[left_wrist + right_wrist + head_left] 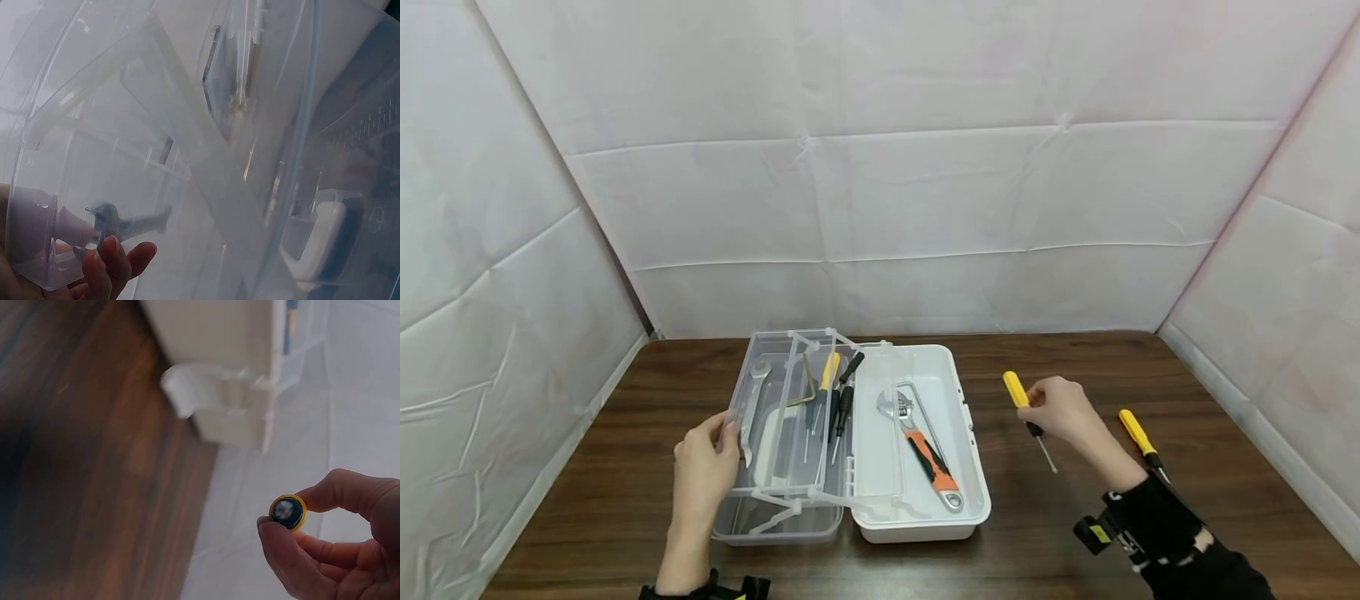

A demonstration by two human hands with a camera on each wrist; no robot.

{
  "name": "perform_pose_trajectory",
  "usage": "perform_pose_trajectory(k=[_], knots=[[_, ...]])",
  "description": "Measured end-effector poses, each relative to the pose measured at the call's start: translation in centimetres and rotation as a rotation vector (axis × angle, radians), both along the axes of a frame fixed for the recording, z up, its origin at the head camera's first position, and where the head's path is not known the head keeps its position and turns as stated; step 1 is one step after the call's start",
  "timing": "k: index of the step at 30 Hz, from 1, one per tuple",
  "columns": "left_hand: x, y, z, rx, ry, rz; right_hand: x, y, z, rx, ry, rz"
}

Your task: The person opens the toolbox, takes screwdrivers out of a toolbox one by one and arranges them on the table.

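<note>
My left hand (703, 462) grips the left edge of a clear plastic tray (760, 337); its fingertips (142, 256) show in the left wrist view. Through the plastic I see a wrench (752, 408), a hex key (811, 387) and several screwdrivers. In my right hand (1063, 408), a yellow-and-black screwdriver (1017, 390) is pinched above the table, its shaft slanting down to the right. The right wrist view shows the round end of its handle (287, 511) between thumb and fingers. A second yellow-and-black screwdriver (1137, 432) lies near the right forearm, its tip hidden.
Joined to the clear tray by pale hinged links (793, 504) is a white toolbox base (880, 521). Inside it lie an orange-handled adjustable wrench (934, 462) and a long hex key (928, 421). White sheeting (925, 192) walls the back and sides of the brown table (1030, 533).
</note>
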State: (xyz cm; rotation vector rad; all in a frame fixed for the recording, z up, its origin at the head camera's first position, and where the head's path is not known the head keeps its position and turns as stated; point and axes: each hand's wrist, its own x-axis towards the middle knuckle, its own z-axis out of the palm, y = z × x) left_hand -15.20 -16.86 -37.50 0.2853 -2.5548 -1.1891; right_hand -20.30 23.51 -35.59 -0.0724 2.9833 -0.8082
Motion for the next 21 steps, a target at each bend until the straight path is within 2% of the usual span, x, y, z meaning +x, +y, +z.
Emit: perform_pose_trajectory(k=[9,15,21], knots=[[0.1,-0.1,0.0,-0.002,0.000,-0.019,0.6,5.5,-2.9,0.171,-0.039,-0.069],[0.1,-0.2,-0.1,0.002,-0.001,-0.023,1.1,8.1,-3.8,0.177,-0.110,-0.129],[0.1,-0.1,0.0,0.000,0.004,-0.022,1.3,10.0,-4.5,0.196,-0.104,-0.168]])
